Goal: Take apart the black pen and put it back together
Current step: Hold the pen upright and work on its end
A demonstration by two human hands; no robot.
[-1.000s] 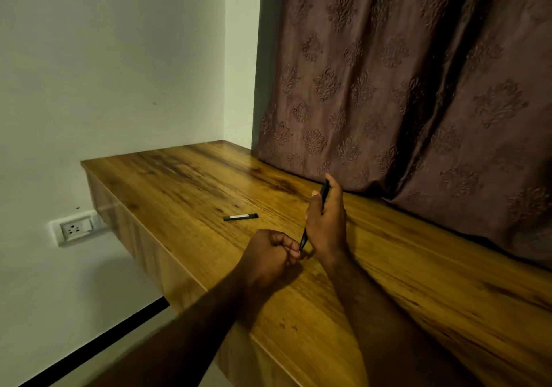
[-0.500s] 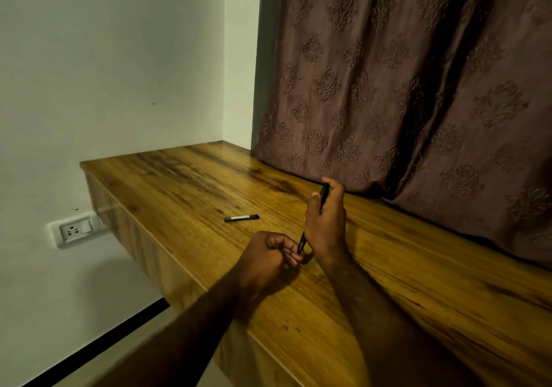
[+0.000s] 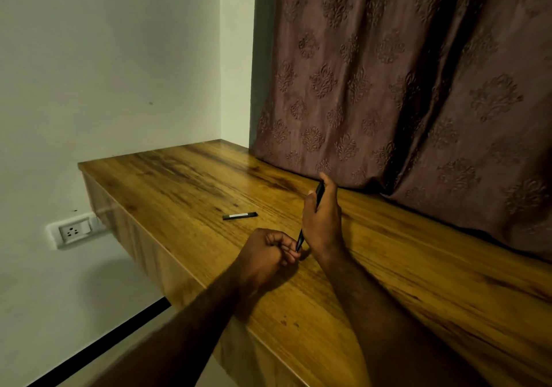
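My right hand (image 3: 323,222) is wrapped around the barrel of the black pen (image 3: 319,192), which stands nearly upright with its top end poking out above my fingers. Its tapered tip (image 3: 299,242) points down and left from under my palm. My left hand (image 3: 265,255) is curled with its fingertips pinched at that tip; what sits between those fingers is hidden. A short black piece with a pale label, probably the pen cap (image 3: 240,215), lies flat on the wooden table (image 3: 185,183), to the left of both hands.
A brown patterned curtain (image 3: 403,87) hangs along the table's far edge, just behind my right hand. The table's left edge drops off beside a white wall with a socket (image 3: 73,231). Bare wood stretches to the right.
My left fingertips have closed in on the pen's lower tip. The right hand has shifted only slightly. The black piece on the table has not moved.
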